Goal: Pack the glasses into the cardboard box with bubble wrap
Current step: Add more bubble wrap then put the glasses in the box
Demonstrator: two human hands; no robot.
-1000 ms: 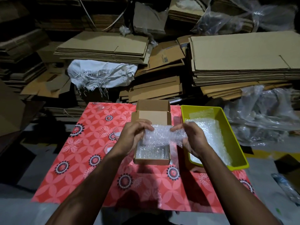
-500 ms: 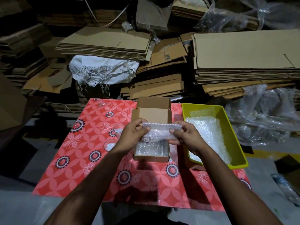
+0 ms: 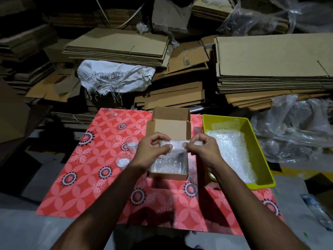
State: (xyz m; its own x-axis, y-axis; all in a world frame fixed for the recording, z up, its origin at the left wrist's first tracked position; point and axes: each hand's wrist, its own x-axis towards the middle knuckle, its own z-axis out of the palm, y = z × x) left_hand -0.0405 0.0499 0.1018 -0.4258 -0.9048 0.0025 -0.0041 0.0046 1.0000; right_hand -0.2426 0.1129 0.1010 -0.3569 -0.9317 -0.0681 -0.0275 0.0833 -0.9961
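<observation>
An open cardboard box point(image 3: 169, 175) sits on the red floral mat point(image 3: 86, 174), its floor lined with bubble wrap. Above the box, my left hand point(image 3: 150, 150) and my right hand point(image 3: 203, 149) each pinch one end of a rolled bubble wrap bundle point(image 3: 177, 144); what it holds is hidden. Two clear glasses stand to the left of the box: one glass point(image 3: 132, 145) farther back, another glass point(image 3: 122, 160) nearer, both with white stuffing inside.
A yellow-green tray point(image 3: 262, 184) with loose bubble wrap sheets stands right of the box. Stacks of flattened cardboard point(image 3: 270, 60) and a white sack point(image 3: 115, 78) fill the back. Plastic bags point(image 3: 295, 130) lie at the right. Grey floor surrounds the mat.
The loose bubble wrap between my hands has been rolled into a narrower, tighter bundle, and my hands have closed in toward each other over the box.
</observation>
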